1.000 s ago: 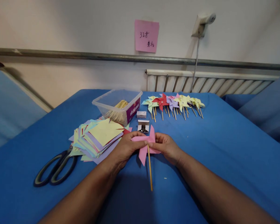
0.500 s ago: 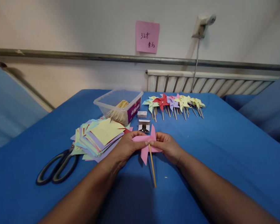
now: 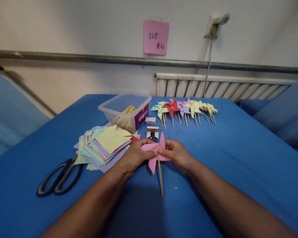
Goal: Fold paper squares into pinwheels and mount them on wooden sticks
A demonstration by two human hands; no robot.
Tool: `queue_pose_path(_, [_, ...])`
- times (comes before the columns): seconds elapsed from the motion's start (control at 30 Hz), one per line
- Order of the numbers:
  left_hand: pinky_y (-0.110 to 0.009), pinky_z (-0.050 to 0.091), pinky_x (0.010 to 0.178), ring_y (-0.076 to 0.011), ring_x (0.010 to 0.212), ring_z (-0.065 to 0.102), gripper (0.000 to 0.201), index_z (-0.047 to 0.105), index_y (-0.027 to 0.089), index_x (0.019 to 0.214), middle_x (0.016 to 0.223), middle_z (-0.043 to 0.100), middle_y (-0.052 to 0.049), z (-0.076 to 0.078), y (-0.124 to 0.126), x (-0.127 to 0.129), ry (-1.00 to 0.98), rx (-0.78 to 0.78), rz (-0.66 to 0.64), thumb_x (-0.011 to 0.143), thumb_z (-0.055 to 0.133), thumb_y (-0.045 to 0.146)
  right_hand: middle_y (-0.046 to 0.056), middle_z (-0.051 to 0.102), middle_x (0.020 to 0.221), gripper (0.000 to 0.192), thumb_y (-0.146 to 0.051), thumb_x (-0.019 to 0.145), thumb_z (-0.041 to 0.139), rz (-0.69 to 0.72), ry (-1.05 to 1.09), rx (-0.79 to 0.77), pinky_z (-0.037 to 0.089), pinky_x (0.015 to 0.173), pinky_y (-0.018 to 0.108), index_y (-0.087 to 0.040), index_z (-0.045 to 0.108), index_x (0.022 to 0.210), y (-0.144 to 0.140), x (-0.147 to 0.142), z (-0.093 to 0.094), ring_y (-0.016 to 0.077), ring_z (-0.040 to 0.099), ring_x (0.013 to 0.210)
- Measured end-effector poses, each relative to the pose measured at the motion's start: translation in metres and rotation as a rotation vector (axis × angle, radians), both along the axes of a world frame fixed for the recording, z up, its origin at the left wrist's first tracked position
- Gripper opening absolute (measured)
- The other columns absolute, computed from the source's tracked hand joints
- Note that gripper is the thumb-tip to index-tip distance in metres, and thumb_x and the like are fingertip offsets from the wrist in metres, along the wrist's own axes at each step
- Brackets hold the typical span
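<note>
Over a blue-clothed table (image 3: 238, 158) by a radiator (image 3: 223, 89), left hand (image 3: 135, 157) and right hand (image 3: 177, 155) pinch a pink pinwheel (image 3: 155, 150); pink wall note (image 3: 156, 37) reads "32".

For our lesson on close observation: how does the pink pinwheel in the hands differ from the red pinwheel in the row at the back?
The pink pinwheel is gripped by the left hand and right hand; the red pinwheel lies untouched on the blue cloth. Pink is alone, red is among others. Both have wooden sticks.
</note>
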State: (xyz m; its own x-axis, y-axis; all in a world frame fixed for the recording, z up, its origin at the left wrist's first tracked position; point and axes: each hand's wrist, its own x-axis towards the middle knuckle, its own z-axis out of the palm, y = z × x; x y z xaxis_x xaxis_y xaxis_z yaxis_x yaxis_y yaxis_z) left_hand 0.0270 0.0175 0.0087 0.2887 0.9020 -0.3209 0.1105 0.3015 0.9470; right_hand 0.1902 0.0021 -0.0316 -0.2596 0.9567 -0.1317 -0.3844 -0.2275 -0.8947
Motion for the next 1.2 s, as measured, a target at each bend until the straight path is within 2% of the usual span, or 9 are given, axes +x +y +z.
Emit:
queue_pose_path(0.27, [-0.026,0.046,0.062,-0.0156,0.064,0.061,0.037,0.063,0.014,0.090,0.072,0.067,-0.002,-0.001,0.000,0.002,-0.033,0.003,0.017,0.057,0.080,0.021,0.002,0.070,0.083,0.031,-0.033,0.066,0.081,-0.013,-0.005,0.013,0.048,0.073,0.030,-0.016,0.067,0.088,0.000,-0.001,-0.004,0.0136,0.064,0.071])
queue_pose_path(0.63, [-0.026,0.045,0.060,-0.0170,0.065,0.062,0.033,0.067,0.013,0.087,0.075,0.070,-0.003,-0.002,0.001,0.001,-0.020,0.141,0.038,0.059,0.080,0.025,0.002,0.069,0.079,0.033,-0.039,0.065,0.079,-0.038,-0.007,0.037,0.047,0.072,0.031,-0.017,0.065,0.084,0.000,-0.006,0.000,0.0147,0.062,0.070])
queue_pose_path(0.7, [-0.026,0.045,0.061,-0.0165,0.066,0.061,0.032,0.067,0.013,0.085,0.074,0.069,-0.003,-0.005,0.004,-0.001,-0.050,0.158,0.070,0.059,0.080,0.026,0.002,0.067,0.079,0.033,-0.041,0.067,0.077,-0.139,-0.071,0.070,0.047,0.072,0.031,-0.017,0.063,0.084,0.002,-0.007,-0.002,0.0147,0.061,0.070])
queue_pose_path(0.77, [-0.027,0.046,0.063,-0.0169,0.068,0.062,0.032,0.067,0.013,0.087,0.078,0.070,-0.003,-0.009,0.007,-0.003,-0.087,0.172,0.108,0.060,0.079,0.027,0.001,0.063,0.078,0.030,-0.041,0.071,0.074,-0.357,-0.200,0.147,0.046,0.071,0.031,-0.019,0.060,0.086,0.001,-0.007,-0.002,0.0147,0.059,0.070])
queue_pose_path(0.87, [-0.030,0.049,0.069,-0.0204,0.075,0.065,0.037,0.069,0.011,0.094,0.085,0.072,-0.007,-0.013,0.009,-0.005,-0.138,0.170,0.156,0.062,0.078,0.028,0.000,0.059,0.078,0.020,-0.034,0.079,0.066,-0.614,-0.485,0.390,0.045,0.068,0.029,-0.022,0.057,0.093,-0.009,-0.006,0.005,0.0145,0.055,0.068])
queue_pose_path(0.93, [-0.031,0.049,0.072,-0.0217,0.078,0.066,0.037,0.070,0.010,0.094,0.087,0.073,-0.008,-0.013,0.010,-0.006,-0.161,0.182,0.188,0.063,0.078,0.028,0.002,0.059,0.081,0.013,-0.028,0.084,0.060,-0.565,-0.698,0.609,0.045,0.069,0.030,-0.022,0.058,0.095,-0.019,-0.009,0.013,0.0155,0.055,0.070])
queue_pose_path(1.0, [-0.031,0.050,0.072,-0.0217,0.078,0.066,0.035,0.071,0.011,0.092,0.087,0.073,-0.008,-0.012,0.009,-0.005,-0.180,0.197,0.217,0.063,0.077,0.028,0.004,0.062,0.084,0.016,-0.025,0.085,0.058,-0.416,-0.873,0.750,0.045,0.071,0.031,-0.022,0.058,0.100,-0.029,-0.013,0.020,0.0177,0.057,0.075])
queue_pose_path(1.1, [-0.031,0.050,0.071,-0.0213,0.076,0.066,0.037,0.071,0.011,0.093,0.086,0.074,-0.008,-0.010,0.008,-0.003,-0.203,0.198,0.252,0.062,0.078,0.030,0.007,0.066,0.092,0.026,-0.024,0.084,0.057,-0.297,-1.083,0.786,0.045,0.071,0.034,-0.021,0.056,0.110,-0.036,-0.020,0.021,0.0218,0.060,0.080])
queue_pose_path(1.2, [-0.030,0.049,0.068,-0.0204,0.074,0.066,0.041,0.070,0.011,0.093,0.085,0.073,-0.007,-0.009,0.007,-0.002,-0.197,0.192,0.306,0.059,0.080,0.032,0.009,0.068,0.100,0.036,-0.022,0.086,0.054,-0.260,-1.152,0.771,0.047,0.074,0.037,-0.021,0.051,0.122,-0.033,-0.023,0.014,0.0243,0.063,0.085])
